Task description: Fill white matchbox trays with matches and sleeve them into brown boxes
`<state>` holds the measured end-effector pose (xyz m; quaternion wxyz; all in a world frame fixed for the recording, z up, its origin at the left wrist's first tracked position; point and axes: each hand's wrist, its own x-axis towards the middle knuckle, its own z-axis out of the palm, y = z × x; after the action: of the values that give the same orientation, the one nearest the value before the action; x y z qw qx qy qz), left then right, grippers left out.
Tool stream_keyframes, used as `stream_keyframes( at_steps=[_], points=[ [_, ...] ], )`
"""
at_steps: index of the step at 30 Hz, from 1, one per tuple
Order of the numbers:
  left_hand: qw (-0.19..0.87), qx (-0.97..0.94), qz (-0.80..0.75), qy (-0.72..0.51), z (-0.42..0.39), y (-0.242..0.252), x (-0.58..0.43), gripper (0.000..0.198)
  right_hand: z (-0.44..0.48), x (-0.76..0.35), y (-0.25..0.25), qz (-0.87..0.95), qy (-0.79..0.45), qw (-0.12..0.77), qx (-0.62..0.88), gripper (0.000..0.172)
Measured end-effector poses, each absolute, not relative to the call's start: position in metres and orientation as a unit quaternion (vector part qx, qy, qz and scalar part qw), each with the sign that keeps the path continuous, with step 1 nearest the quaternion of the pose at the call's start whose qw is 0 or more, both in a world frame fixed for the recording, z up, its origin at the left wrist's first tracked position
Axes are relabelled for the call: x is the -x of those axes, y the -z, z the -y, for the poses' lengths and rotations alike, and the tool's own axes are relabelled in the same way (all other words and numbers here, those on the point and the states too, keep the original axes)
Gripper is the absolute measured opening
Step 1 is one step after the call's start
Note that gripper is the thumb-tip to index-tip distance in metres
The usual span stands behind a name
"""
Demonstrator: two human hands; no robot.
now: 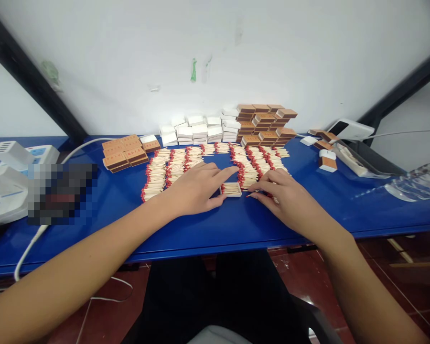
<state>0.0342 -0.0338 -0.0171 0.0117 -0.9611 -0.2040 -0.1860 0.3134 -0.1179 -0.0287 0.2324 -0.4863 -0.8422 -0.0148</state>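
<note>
A small white matchbox tray [232, 195] with red-headed matches inside lies on the blue table in front of me. My left hand [197, 188] is at its left end, thumb against the near left corner and index finger stretched past its far side. Just right of the tray, my right hand [281, 193] pinches a match [251, 194] between thumb and fingertips. Rows of loose matches [156, 176] lie behind and left of my left hand. More match rows [244, 165] spread behind the tray and partly under my right hand.
White inner trays [191, 131] and brown matchboxes [267, 125] are stacked along the wall. Flat brown matchboxes [125, 152] lie left. A power strip [7, 191] and cables occupy the far left. At right are a single matchbox [327, 161], a white device [349, 130] and clear plastic [419, 181].
</note>
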Motion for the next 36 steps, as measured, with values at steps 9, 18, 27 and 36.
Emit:
stream_keyframes(
  at_steps=[9,18,27,36],
  points=[
    [0.015,0.959,0.199,0.2,0.033,0.018,-0.034,0.058,0.114,-0.307,0.024,0.843,-0.007,0.215,0.494,0.016],
    [0.015,0.962,0.199,0.187,0.036,0.015,-0.035,0.059,0.118,-0.296,0.015,0.834,0.034,0.241,0.495,0.012],
    [0.015,0.962,0.2,0.183,0.036,0.015,-0.036,0.059,0.102,-0.272,0.009,0.853,0.05,0.225,0.469,0.017],
    [0.023,0.96,0.204,0.191,0.032,0.017,-0.033,0.061,0.109,-0.32,0.016,0.838,0.043,0.233,0.492,0.016]
  ],
)
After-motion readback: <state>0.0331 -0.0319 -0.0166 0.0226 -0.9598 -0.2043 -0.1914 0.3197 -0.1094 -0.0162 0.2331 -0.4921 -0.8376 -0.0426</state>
